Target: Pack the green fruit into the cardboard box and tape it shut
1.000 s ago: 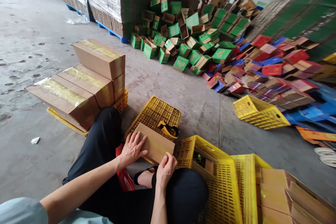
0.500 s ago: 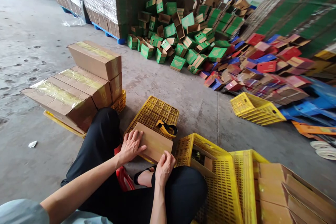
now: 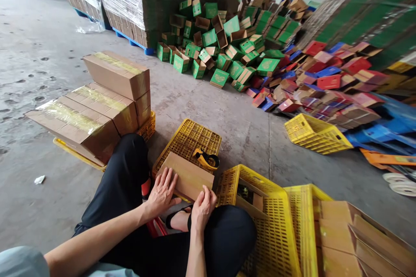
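Note:
A small brown cardboard box (image 3: 190,176) lies in front of me on an upturned yellow plastic crate (image 3: 191,132). My left hand (image 3: 163,194) rests flat on the box's left end, fingers stretched out and thumb apart. At the near right corner, my right hand (image 3: 203,207) is closed, its curled fingers gripping the edge of the box. Just beyond the box sits a yellow and black tape dispenser (image 3: 206,159) on the crate. The underside of the box and the tips of some right-hand fingers are hidden.
Taped cardboard boxes (image 3: 100,95) are stacked at my left. Yellow crates (image 3: 276,207) stand at my right, with flattened cardboard (image 3: 344,242) beside them. A heap of green cartons (image 3: 219,78) and red and blue cartons (image 3: 329,82) lies farther off, near another yellow crate (image 3: 316,134).
My left hand has shifted slightly downward on the box, its fingers straighter. My right hand stays at the same corner, and the box has hardly moved.

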Available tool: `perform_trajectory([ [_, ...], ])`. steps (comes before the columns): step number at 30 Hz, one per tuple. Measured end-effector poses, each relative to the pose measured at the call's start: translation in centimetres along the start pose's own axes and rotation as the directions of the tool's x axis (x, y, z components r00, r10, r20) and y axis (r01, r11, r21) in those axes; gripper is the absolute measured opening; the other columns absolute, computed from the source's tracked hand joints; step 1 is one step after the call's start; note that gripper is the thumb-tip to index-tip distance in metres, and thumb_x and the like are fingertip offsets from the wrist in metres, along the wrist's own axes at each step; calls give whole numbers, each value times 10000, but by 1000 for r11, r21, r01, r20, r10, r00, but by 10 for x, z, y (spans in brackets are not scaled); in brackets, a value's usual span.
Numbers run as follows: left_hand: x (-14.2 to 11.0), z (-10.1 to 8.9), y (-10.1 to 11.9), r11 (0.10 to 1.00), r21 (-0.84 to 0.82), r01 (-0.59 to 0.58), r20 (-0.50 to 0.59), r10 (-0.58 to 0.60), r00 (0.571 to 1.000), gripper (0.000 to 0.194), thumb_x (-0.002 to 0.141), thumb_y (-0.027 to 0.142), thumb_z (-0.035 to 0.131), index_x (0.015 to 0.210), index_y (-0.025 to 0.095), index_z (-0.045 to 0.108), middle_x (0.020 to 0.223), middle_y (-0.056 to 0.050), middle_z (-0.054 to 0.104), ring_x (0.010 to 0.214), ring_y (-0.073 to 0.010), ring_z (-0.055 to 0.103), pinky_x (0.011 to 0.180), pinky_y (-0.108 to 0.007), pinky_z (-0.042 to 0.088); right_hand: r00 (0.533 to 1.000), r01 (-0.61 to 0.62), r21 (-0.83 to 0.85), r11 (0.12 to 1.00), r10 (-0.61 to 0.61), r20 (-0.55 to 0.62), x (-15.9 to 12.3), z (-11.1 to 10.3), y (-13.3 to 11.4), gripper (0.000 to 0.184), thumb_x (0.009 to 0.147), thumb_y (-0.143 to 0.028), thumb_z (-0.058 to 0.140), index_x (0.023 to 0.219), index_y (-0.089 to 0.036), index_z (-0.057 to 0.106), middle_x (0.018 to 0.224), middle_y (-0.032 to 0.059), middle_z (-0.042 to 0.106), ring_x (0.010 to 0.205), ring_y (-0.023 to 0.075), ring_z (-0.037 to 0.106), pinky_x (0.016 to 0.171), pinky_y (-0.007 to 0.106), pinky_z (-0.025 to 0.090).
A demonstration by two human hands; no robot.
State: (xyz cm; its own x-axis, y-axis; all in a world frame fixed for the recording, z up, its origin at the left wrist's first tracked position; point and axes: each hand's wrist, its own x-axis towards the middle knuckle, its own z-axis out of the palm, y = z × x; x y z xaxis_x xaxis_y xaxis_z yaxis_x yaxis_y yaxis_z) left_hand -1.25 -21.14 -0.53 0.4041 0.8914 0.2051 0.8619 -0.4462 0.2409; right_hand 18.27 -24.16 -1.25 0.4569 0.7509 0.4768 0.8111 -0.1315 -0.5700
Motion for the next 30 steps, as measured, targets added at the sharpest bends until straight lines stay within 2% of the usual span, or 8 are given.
perform_trajectory([
  [3, 2, -5, -4, 1000, -23, -14, 15, 14, 1000, 865, 942, 686, 637, 1577, 115, 506, 1647, -261, 420, 1554, -462, 327, 1208, -600, 326, 995, 90, -128, 988, -84, 52, -5, -1, -4, 452, 1103, -382, 362, 1277, -169, 721, 1297, 200, 675, 1379, 366, 516, 1137, 575, 400],
  [6, 6, -10, -14, 996, -88, -19, 24, 21, 999, 759, 977, 629, 628, 1560, 151, 535, 1622, -227, 469, 1519, -431, 385, 1211, -603, 325, 981, 164, -177, 970, -142, 131, -15, 5, -11, 490, 1115, -371, 326, 1338, -156, 705, 1373, 208, 671, 1404, 370, 528, 1171, 643, 358],
  [11, 11, -12, -35, 960, -279, -3, -14, -1, 1000, 554, 1057, 487, 538, 1542, 219, 551, 1554, -164, 535, 1436, -354, 469, 1173, -535, 417, 946, 211, -90, 973, -181, 268, -28, 26, -34, 521, 1124, -381, 315, 1382, -134, 694, 1442, 218, 656, 1395, 361, 576, 1183, 617, 405],
  [17, 14, -3, -58, 864, -485, 136, -73, -195, 978, 590, 1087, 462, 447, 1610, 189, 431, 1545, -187, 511, 1418, -346, 498, 1155, -527, 464, 902, 257, -13, 966, -235, 362, -27, 40, -60, 506, 1121, -362, 341, 1427, -125, 666, 1489, 206, 629, 1399, 347, 588, 1175, 572, 461],
  [20, 17, 7, -62, 769, -587, 254, -15, -324, 946, 607, 1090, 510, 394, 1582, 158, 453, 1499, -204, 561, 1377, -326, 568, 1148, -506, 481, 886, 286, -7, 958, -261, 383, -23, 46, -71, 505, 1120, -356, 339, 1422, -122, 670, 1497, 197, 624, 1409, 340, 580, 1177, 547, 467],
  [24, 25, 10, -63, 555, -720, 416, 166, -444, 880, 620, 1052, 588, 387, 1401, 135, 626, 1396, -198, 662, 1367, -329, 599, 1185, -507, 445, 848, 332, 9, 943, -302, 435, -19, 58, -87, 502, 1113, -323, 352, 1440, -82, 647, 1495, 215, 620, 1414, 339, 577, 1189, 538, 463],
  [27, 28, 3, -65, 371, -818, 439, 256, -450, 856, 659, 1041, 651, 355, 1247, 139, 714, 1274, -166, 738, 1334, -325, 621, 1183, -473, 444, 810, 376, 41, 926, -350, 471, -15, 67, -99, 477, 1098, -272, 374, 1443, -88, 647, 1507, 210, 612, 1431, 331, 563, 1200, 528, 459],
  [30, 30, -7, -67, 221, -888, 403, 296, -396, 869, 719, 1043, 691, 310, 1138, 132, 752, 1169, -143, 776, 1144, -308, 703, 1085, -434, 519, 767, 409, 73, 910, -386, 512, -9, 78, -111, 474, 1080, -225, 389, 1475, -118, 626, 1524, 185, 604, 1462, 323, 531, 1207, 526, 455],
])
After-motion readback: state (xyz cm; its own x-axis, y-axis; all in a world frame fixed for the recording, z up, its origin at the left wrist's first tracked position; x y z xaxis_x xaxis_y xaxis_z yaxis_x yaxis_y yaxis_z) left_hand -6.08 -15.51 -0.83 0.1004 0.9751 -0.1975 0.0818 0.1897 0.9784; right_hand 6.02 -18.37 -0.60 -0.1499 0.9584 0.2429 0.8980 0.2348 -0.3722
